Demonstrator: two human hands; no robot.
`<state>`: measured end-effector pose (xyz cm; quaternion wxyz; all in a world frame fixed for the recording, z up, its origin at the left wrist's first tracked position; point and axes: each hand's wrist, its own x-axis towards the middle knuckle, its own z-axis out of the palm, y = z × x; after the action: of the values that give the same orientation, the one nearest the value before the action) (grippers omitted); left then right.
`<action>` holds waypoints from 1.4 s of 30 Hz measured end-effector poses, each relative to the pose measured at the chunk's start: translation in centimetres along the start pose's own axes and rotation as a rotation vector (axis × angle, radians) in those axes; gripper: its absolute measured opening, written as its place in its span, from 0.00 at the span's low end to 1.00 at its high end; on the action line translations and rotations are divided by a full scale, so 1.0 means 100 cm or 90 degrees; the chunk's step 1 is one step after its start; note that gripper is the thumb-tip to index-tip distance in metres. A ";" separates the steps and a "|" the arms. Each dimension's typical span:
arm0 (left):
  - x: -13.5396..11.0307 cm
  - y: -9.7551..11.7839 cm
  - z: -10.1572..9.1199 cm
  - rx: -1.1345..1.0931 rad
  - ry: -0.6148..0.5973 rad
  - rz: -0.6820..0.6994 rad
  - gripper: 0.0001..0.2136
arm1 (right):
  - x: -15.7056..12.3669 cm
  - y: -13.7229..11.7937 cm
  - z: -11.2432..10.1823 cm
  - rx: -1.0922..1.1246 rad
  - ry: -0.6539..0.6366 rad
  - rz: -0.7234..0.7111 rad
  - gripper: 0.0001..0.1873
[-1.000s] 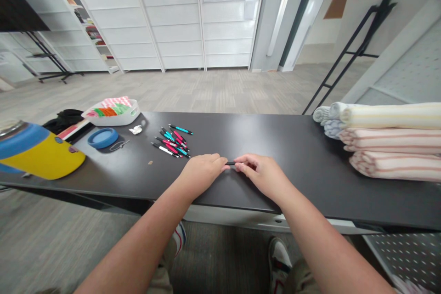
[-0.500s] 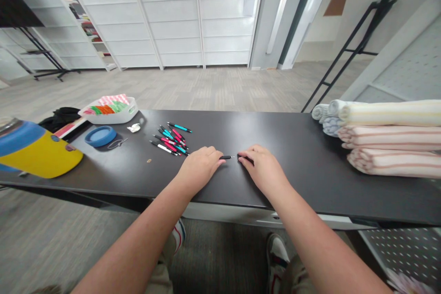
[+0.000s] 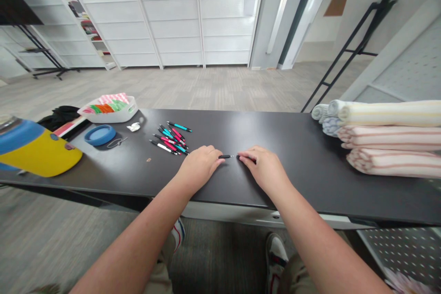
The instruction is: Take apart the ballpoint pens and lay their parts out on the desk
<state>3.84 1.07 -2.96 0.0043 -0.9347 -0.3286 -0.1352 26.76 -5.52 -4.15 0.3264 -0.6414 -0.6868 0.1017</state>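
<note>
Close to the front middle of the dark table, my left hand (image 3: 202,164) is closed around a black pen (image 3: 225,156). The pen's thin pale tip points right, while its other end is hidden under my fingers. Across a small gap, my right hand (image 3: 263,164) pinches a short black piece (image 3: 243,157), perhaps a pen part; most of it is covered by the fingers. The two black things are apart. Left of my left hand lies a loose pile of several pens (image 3: 171,139) in red, teal, white and black.
On the table's (image 3: 296,165) left are a blue ring-shaped lid (image 3: 100,135), a crumpled white scrap (image 3: 133,127), a white basket (image 3: 120,117) of colourful packets, and a yellow-and-blue container (image 3: 48,154). Rolled striped towels (image 3: 392,138) are stacked at the right.
Both hands stay nearly in place, with the pen tip and the short black piece still a small gap apart. The view shifts very slightly; the pile of pens lies as before.
</note>
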 end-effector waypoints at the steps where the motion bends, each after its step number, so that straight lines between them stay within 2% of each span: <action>1: 0.000 0.000 0.000 -0.001 0.001 0.000 0.15 | 0.000 0.001 0.001 0.000 0.001 -0.002 0.09; 4: 0.000 -0.001 0.000 -0.003 0.009 0.008 0.15 | -0.002 0.001 0.002 0.005 0.016 -0.002 0.12; 7: -0.001 -0.001 0.000 -0.004 0.019 0.019 0.14 | -0.004 -0.001 0.002 0.011 0.066 -0.029 0.14; 9: -0.002 -0.001 0.002 -0.008 0.026 0.031 0.14 | -0.005 -0.004 0.002 0.013 0.091 -0.075 0.11; 13: -0.003 -0.001 0.002 -0.014 0.037 0.049 0.14 | -0.006 -0.009 0.000 0.021 0.087 -0.142 0.06; 26: -0.004 -0.003 -0.003 -0.023 0.038 0.052 0.15 | -0.009 -0.010 -0.007 0.092 0.109 -0.109 0.06; 39: -0.004 -0.007 -0.008 -0.007 0.017 0.031 0.13 | -0.008 -0.009 -0.007 0.084 0.103 -0.100 0.06; 42: -0.004 -0.004 -0.007 -0.001 0.017 0.043 0.13 | -0.008 -0.010 -0.006 0.085 0.095 -0.111 0.10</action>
<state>3.11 1.10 -2.43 0.0121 -0.9433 -0.2969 -0.1478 26.24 -6.58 -3.42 0.4265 -0.5619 -0.7052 0.0706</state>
